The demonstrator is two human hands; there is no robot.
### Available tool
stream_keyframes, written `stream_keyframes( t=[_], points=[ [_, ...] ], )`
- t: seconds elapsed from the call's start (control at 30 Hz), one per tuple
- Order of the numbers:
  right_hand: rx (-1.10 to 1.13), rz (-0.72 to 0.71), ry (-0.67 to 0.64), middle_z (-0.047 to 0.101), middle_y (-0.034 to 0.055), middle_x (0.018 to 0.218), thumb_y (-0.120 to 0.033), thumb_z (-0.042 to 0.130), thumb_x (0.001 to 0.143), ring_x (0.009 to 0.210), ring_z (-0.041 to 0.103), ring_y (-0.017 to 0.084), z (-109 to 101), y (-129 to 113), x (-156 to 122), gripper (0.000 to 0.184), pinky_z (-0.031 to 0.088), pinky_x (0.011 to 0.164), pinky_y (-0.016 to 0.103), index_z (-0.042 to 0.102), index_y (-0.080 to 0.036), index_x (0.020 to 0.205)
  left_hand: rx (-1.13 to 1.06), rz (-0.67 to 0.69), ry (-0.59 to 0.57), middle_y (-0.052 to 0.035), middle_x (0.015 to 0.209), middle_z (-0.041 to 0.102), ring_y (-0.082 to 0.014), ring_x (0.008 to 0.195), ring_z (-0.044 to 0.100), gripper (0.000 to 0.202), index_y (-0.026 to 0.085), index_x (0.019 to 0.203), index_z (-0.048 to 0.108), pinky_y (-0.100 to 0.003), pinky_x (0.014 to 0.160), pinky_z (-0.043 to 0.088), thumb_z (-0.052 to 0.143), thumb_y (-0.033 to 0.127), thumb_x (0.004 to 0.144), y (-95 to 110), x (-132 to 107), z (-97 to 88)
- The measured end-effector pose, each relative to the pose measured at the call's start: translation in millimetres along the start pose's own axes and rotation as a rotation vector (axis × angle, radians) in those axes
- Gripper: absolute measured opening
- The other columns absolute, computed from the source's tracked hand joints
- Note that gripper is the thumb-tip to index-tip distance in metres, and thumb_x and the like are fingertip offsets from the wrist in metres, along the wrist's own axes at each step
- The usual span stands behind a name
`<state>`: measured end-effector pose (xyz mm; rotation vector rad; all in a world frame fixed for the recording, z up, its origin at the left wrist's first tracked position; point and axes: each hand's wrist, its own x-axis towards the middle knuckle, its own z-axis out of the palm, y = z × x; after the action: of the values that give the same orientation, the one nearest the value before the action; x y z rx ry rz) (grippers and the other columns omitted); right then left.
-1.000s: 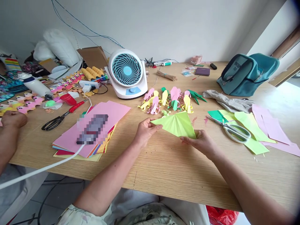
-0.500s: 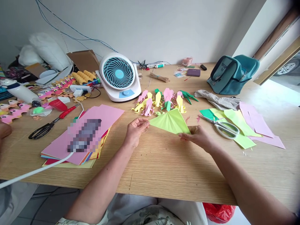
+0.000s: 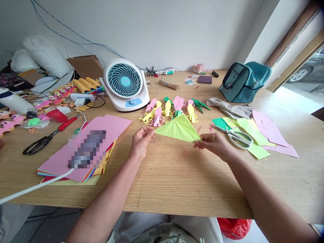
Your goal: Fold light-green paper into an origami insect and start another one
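A creased lime-green sheet of paper [image 3: 178, 130], triangular in outline, is stretched between my two hands above the table. Its left corner is pinched by my left hand [image 3: 141, 140]. The lower right corner is gripped by the thumb and fingers of my right hand [image 3: 211, 143]. Fold lines fan out from the top across the sheet. Just behind it stand several folded paper figures [image 3: 167, 108] in pink, yellow and green, partly covered by the sheet.
Grey-handled scissors [image 3: 239, 139] lie on green and pink paper pieces [image 3: 272, 130] at the right. On the left are a stack of coloured paper [image 3: 116, 123] and red-and-black scissors [image 3: 50, 136]. A fan [image 3: 125, 84] and a teal bag [image 3: 244, 82] stand farther back.
The view has shifted slightly, so most things sit a little further left. Both hands still hold the green paper, its right corner now lying more within my right fingertips.
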<state>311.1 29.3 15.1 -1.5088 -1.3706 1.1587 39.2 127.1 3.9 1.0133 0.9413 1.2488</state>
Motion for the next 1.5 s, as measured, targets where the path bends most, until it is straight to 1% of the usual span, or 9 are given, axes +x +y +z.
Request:
stream_keyframes(
  t=[0.2,0.4,0.63,0.83,0.93,1.13,1.23,1.37,1.5],
  points=[
    [-0.114,0.008,0.081,0.069,0.004,0.063,-0.056,0.075,0.07,0.057,0.053,0.013,-3.4,-3.3,-2.2,0.04,0.04,0.054,0.026,0.066,-0.018,0.06,-0.026,-0.003,0.024,0.0031,0.067,0.06,-0.0056,0.061,0.053,0.04,0.014,0.082,0.065,-0.017,0.056,0.036,0.087,0.028,0.053,-0.7,2.4,-1.4],
    [-0.153,-0.034,0.015,0.074,0.0069,0.078,-0.056,0.067,0.077,0.068,0.062,0.016,-4.4,-6.4,-3.8,0.039,0.048,0.063,0.027,0.073,-0.018,0.076,-0.054,-0.022,0.075,0.0031,0.067,0.06,-0.0055,0.061,0.053,0.042,0.014,0.08,0.065,-0.017,0.054,0.035,0.088,0.028,0.049,-2.0,6.2,-4.0],
    [-0.325,-0.058,0.142,0.067,0.0026,0.061,-0.053,0.064,0.079,0.054,0.054,0.013,-0.9,-6.9,-7.5,0.037,0.039,0.049,0.025,0.066,-0.019,0.065,-0.03,0.021,0.095,0.0027,0.067,0.06,-0.006,0.062,0.053,0.038,0.014,0.08,0.065,-0.017,0.053,0.035,0.086,0.027,0.052,-3.8,8.2,-5.0],
    [-0.49,-0.181,0.21,0.062,0.0004,0.06,-0.051,0.061,0.083,0.053,0.047,0.012,-1.1,-6.7,-9.1,0.037,0.036,0.051,0.025,0.067,-0.019,0.067,-0.056,0.03,0.064,0.0033,0.07,0.059,-0.0048,0.062,0.053,0.035,0.014,0.082,0.065,-0.015,0.053,0.036,0.085,0.027,0.056,-2.8,6.4,-3.4],
    [-0.536,-0.215,0.18,0.061,-0.0005,0.059,-0.05,0.058,0.086,0.052,0.047,0.011,-2.1,-6.6,-9.4,0.036,0.035,0.05,0.025,0.067,-0.019,0.07,-0.065,0.018,0.053,0.0033,0.072,0.058,-0.0048,0.062,0.052,0.035,0.015,0.082,0.066,-0.015,0.053,0.036,0.085,0.028,0.056,-2.8,6.4,-3.3],
    [-0.572,-0.225,0.156,0.065,-0.0001,0.061,-0.043,0.057,0.088,0.052,0.052,0.012,-4.8,-7.5,-10.2,0.029,0.038,0.051,0.024,0.07,-0.02,0.077,0.121,0.052,0.064,-0.0008,0.082,0.066,-0.0093,0.071,0.058,0.03,0.018,0.089,0.067,-0.019,0.06,0.039,0.076,0.039,0.071,-4.5,7.2,-7.4],
    [-0.624,-0.251,0.146,0.062,-0.0012,0.056,-0.039,0.057,0.087,0.05,0.051,0.011,-5.1,-8.6,-11.1,0.027,0.038,0.051,0.023,0.069,-0.019,0.073,0.354,0.193,-0.008,-0.0045,0.095,0.071,-0.0162,0.09,0.062,0.035,0.019,0.09,0.069,-0.026,0.079,0.044,0.056,0.051,0.087,1.9,3.5,-8.7],
    [-0.658,-0.278,0.15,0.055,-0.0019,0.054,-0.033,0.056,0.085,0.05,0.046,0.01,-3.8,-9.6,-11.7,0.026,0.034,0.049,0.023,0.066,-0.018,0.067,0.564,0.421,-0.246,-0.0056,0.107,0.071,-0.0222,0.109,0.06,0.043,0.019,0.098,0.071,-0.032,0.101,0.038,0.044,0.052,0.094,15.0,-5.0,-7.3],
    [-0.645,-0.28,0.194,0.054,-0.0017,0.057,-0.027,0.054,0.083,0.053,0.044,0.01,-3.4,-6.8,-10.1,0.022,0.034,0.05,0.023,0.066,-0.016,0.069,0.563,0.353,-0.51,-0.008,0.115,0.069,-0.0244,0.113,0.06,0.041,0.018,0.108,0.068,-0.034,0.102,0.039,0.052,0.052,0.091,12.5,-11.1,-2.5]
  ],
)
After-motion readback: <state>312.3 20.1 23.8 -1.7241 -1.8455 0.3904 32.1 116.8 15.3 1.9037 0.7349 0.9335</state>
